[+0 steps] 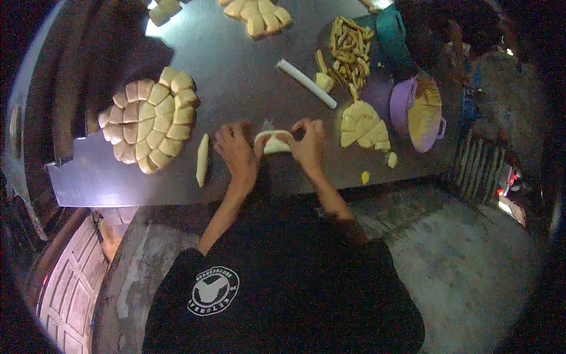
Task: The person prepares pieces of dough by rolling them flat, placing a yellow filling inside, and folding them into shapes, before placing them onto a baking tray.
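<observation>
A small pale piece of dough (273, 142) lies on the steel table (236, 76) between my two hands. My left hand (237, 152) pinches its left end and my right hand (308, 143) pinches its right end with curled fingers. A finished rolled dough stick (202, 159) lies just left of my left hand. To the right of my right hand sits a pile of cut dough wedges (362, 125).
A round cluster of filled dough pieces (150, 120) rests at the left. A white rolling pin (306, 83), a heap of filling strips (348, 50), a purple pot of yellow filling (420, 112) and a teal container (390, 29) stand at the back right. More dough pieces (256, 15) lie at the far edge.
</observation>
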Motion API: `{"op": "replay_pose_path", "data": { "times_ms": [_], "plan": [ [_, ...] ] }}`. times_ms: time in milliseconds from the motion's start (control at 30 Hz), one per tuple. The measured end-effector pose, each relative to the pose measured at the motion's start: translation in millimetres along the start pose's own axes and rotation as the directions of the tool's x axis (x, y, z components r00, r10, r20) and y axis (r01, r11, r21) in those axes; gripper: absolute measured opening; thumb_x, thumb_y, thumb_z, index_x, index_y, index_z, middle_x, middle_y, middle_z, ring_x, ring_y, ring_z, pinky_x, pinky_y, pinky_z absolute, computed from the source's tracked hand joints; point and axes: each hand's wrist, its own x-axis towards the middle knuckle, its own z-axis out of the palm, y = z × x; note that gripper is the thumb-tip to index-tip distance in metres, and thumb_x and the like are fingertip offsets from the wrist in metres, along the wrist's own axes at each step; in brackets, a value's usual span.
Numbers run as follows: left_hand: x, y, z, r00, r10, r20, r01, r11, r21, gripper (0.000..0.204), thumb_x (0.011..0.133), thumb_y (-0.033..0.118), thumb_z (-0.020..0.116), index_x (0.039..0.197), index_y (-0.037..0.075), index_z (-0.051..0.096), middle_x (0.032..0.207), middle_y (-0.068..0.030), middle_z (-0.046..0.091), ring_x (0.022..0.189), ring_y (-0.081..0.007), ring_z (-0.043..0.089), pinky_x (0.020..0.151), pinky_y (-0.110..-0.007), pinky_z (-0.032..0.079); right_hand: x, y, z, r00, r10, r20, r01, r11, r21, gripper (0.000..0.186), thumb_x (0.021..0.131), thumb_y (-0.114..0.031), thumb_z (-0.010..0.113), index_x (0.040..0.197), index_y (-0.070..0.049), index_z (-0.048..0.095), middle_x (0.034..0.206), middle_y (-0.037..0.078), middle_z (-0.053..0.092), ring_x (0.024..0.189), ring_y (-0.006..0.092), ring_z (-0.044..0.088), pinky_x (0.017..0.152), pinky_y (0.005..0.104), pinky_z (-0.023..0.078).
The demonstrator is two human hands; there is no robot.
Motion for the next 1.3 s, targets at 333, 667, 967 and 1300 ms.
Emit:
{"op": "replay_pose_path", "data": {
  "times_ms": [333,667,967,1300],
  "plan": [
    [17.6,-8.6,15.9,0.993,0.107,0.041,-0.112,0.986,0.127,0.087,0.072,0.046,0.080,0.142,0.013,0.040,0.126,-0.0170,0.047,0.118,-0.0383,0.043,0.097,-0.056,0.032,26.0,-11.1,2.5,0.995,-0.101,0.022,0.101,0.995,-0.013,0.059,0.065,-0.051,0.084,0.108,-0.019,0.058,0.113,0.009,0.047,0.114,0.0315,0.044,0.097,0.0490,0.032],
    [-13.4,-19.4,18.4,0.981,0.053,-0.185,-0.030,0.992,0.127,0.088,0.074,0.048,0.079,0.143,0.011,0.039,0.127,-0.0223,0.049,0.119,-0.0416,0.044,0.097,-0.057,0.034,-0.5,29.2,-6.0,0.989,-0.139,-0.054,0.140,0.990,0.008,0.057,0.071,-0.050,0.081,0.112,-0.018,0.057,0.111,0.010,0.050,0.110,0.0319,0.048,0.093,0.0504,0.036],
    [-26.8,-32.1,29.6,0.961,-0.086,-0.263,0.120,0.986,0.116,0.089,0.075,0.053,0.076,0.146,0.016,0.036,0.134,-0.0281,0.044,0.124,-0.0472,0.040,0.099,-0.064,0.030,91.4,61.0,-41.0,0.822,-0.457,-0.340,0.476,0.879,-0.031,0.047,0.082,-0.033,0.075,0.116,-0.006,0.056,0.110,0.017,0.056,0.108,0.0388,0.051,0.093,0.0480,0.040],
    [-36.8,-24.8,3.8,0.864,0.321,-0.388,-0.253,0.943,0.219,0.051,0.086,0.031,0.068,0.125,0.003,0.051,0.117,-0.0198,0.051,0.110,-0.0397,0.048,0.095,-0.050,0.037,52.1,33.2,-33.3,0.458,-0.840,0.293,0.847,0.512,0.145,0.032,0.093,-0.022,0.058,0.123,-0.009,0.058,0.121,0.015,0.056,0.117,0.0345,0.054,0.091,0.0437,0.050]
  ]
}}
